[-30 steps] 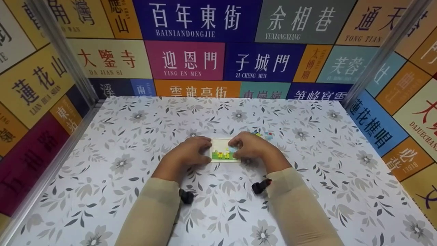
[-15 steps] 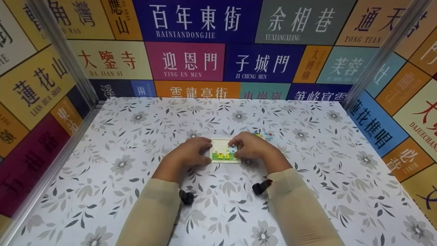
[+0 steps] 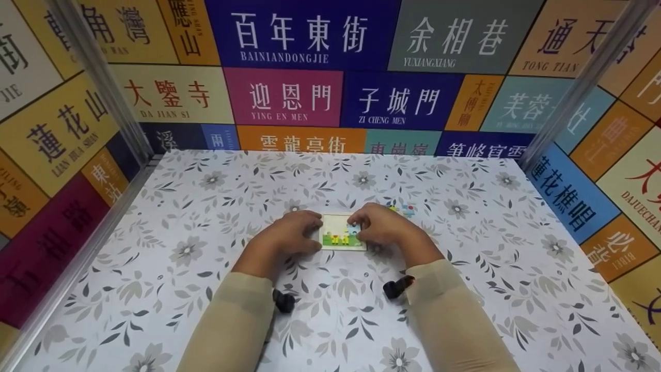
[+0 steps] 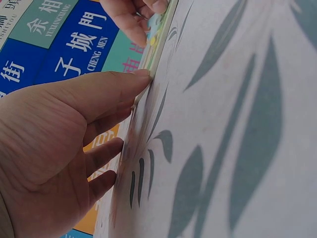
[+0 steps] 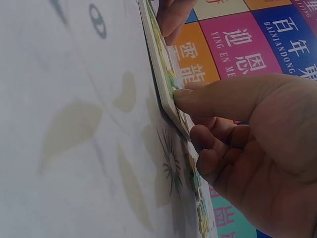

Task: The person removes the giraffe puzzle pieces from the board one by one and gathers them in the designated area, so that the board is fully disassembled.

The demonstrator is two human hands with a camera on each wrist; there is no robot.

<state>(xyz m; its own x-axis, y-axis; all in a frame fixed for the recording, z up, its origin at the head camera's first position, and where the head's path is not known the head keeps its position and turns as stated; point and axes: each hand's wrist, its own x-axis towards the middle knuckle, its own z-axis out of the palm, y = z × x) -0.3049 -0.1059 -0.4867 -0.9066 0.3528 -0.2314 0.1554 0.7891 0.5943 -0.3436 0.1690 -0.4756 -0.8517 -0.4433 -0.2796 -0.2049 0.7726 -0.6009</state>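
A small pale jigsaw tray [image 3: 334, 223] lies flat on the table, its lower part filled with green and yellow puzzle pieces [image 3: 338, 240]. My left hand [image 3: 285, 232] holds the tray's left edge, thumb at the near corner and fingers at the far one; the left wrist view shows the thumb [image 4: 133, 82] against the rim. At the right side of the tray, my right hand [image 3: 386, 227] has thumb and fingers about a light blue puzzle piece [image 3: 353, 228]. From the right wrist, the thumb [image 5: 185, 99] presses down on it. Fingers partly hide that piece.
Several loose puzzle pieces [image 3: 408, 210] lie on the table just beyond my right hand, partly covered by it. A flower-patterned cloth [image 3: 330, 315] covers the table. Walls with coloured name panels [image 3: 289, 98] stand behind and at both sides.
The head view has tilted slightly, so everything sits a little lower in it. Both hands stay at the tray, and the right fingertips shift only a little around the light blue piece.
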